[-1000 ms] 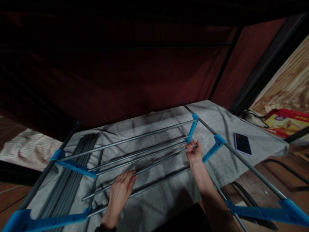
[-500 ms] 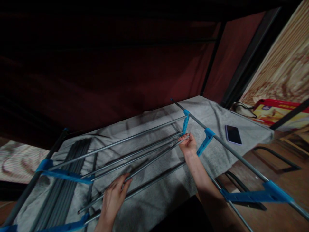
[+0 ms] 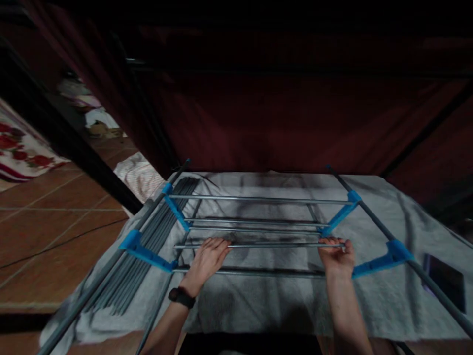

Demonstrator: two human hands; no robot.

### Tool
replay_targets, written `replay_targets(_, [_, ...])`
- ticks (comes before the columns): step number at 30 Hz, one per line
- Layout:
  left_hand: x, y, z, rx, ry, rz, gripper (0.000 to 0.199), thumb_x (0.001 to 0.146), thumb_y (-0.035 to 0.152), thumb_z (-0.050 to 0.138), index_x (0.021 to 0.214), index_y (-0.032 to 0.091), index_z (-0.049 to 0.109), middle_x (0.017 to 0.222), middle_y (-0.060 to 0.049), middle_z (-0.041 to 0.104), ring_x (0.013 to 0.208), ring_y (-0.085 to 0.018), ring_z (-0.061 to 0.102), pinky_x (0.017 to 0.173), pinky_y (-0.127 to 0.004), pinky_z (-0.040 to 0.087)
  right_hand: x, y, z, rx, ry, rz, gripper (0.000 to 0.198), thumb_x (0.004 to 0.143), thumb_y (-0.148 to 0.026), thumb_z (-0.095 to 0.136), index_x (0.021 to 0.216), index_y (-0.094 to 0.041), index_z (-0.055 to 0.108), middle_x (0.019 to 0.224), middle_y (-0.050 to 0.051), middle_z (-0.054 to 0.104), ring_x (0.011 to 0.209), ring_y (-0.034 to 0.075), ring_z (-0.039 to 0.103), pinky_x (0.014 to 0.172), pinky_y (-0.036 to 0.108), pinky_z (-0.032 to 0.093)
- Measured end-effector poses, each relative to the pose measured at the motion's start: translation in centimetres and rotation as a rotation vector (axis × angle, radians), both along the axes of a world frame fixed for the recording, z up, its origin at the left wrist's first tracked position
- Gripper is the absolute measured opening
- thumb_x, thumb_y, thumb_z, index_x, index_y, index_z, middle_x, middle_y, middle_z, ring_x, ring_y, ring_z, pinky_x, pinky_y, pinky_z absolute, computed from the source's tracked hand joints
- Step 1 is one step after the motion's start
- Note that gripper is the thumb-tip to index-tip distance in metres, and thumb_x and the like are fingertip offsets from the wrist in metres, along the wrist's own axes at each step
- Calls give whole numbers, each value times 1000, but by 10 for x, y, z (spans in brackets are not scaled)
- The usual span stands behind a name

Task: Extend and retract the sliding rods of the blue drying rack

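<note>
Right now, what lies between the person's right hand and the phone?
In the head view, a blue bracket and the slanting gray tube it joins lie between the right hand and the phone, with gray cloth showing below.

Silver-grey loose rod; bright, solid blue brackets on a grey metal frame; darker grey bundled tubes; mottled light-grey cloth; black wristband; dark-screened phone with a purple edge; deep maroon panel behind; orange-brown floor tiles with paler grout lines; pale, faintly striped fabric; white fabric with red flowers.
</note>
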State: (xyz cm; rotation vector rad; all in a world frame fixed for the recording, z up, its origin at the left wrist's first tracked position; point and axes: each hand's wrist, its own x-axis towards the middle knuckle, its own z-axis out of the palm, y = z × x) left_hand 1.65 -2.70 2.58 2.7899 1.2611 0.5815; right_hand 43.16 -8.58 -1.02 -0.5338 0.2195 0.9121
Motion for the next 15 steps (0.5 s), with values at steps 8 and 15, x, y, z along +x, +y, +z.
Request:
replay_targets(8, [-6,-1,-4,-20,31,66,20,101,34,50,107,23,67,99,-3,70,96,-20,64,92,-36,45,27,-4,-31,-178,26,10,19,80,-17,47,62,-22,43,49,-6,38,39,11,40,39,26,41])
replay_targets(15, [-32,13,-1,37,71,241,16,98,20,48,96,20,64,92,-6,67,92,-23,61,90,-40,41,40,-6,-38,-300,41,-9,22,80,-19,46,59,-23,39,47,-5,37,36,12,38,34,28,39])
